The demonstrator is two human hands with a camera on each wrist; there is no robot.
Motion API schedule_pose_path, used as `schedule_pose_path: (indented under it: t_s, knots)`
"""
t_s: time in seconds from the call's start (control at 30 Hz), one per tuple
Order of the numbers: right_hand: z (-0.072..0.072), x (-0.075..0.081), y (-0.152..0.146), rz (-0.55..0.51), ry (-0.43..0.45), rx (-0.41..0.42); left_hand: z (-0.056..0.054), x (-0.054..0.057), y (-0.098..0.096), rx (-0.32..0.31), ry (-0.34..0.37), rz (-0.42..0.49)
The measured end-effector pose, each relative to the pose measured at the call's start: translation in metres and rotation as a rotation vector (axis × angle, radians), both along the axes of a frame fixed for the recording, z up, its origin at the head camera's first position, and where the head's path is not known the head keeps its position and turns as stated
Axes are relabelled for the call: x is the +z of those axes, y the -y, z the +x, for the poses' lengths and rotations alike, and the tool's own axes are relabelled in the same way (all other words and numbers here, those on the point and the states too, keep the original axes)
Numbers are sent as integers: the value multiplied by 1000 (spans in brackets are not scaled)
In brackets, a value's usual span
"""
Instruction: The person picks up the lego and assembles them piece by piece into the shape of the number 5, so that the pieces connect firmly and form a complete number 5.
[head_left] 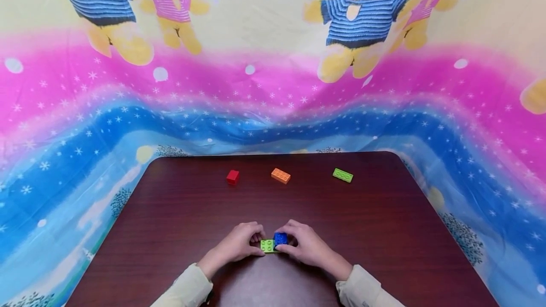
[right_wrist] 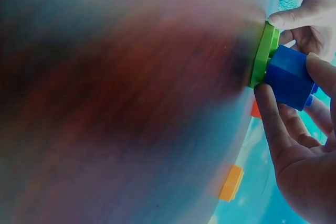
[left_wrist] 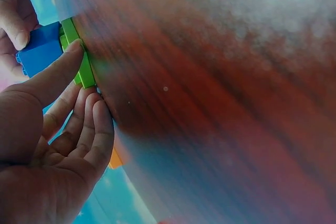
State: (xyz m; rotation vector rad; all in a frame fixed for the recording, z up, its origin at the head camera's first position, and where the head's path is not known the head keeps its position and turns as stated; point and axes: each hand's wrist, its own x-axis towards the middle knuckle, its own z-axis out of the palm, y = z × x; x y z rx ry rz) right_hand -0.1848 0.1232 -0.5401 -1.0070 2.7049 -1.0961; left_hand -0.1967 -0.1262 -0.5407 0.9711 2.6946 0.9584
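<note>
Through the head camera I see the left hand (head_left: 239, 244) pinching a green brick (head_left: 267, 246) on the table (head_left: 362, 217); the right hand (head_left: 308, 244) grips a blue brick (head_left: 280, 239). Left wrist: the thumb touches green. Right wrist: blue meets green's studded side.

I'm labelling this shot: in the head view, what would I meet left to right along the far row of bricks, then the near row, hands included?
Far: red brick → orange brick → far green brick. Near: left hand → near green brick → blue brick → right hand.
</note>
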Motion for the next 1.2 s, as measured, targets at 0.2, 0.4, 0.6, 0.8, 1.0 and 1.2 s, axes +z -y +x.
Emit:
schedule_pose_path:
  t_s: [0.2,0.4,0.6,0.8,1.0,1.2]
  knots:
    - [-1,0,2,5,10,-6,0,1,0,0,0,2]
    - [-2,-1,1,24,-16,-2,0,0,0,-1,-15,2]
    - [-5,0,1,30,-1,3,2,0,0,4,-25,-6]
    - [-6,3,0,31,43,0,1,0,-1,5,-11,-9]
    - [-7,6,0,29,38,8,0,2,-1,7,-4,-18]
    - [-9,6,0,30,30,14,2,3,-1,10,2,-32]
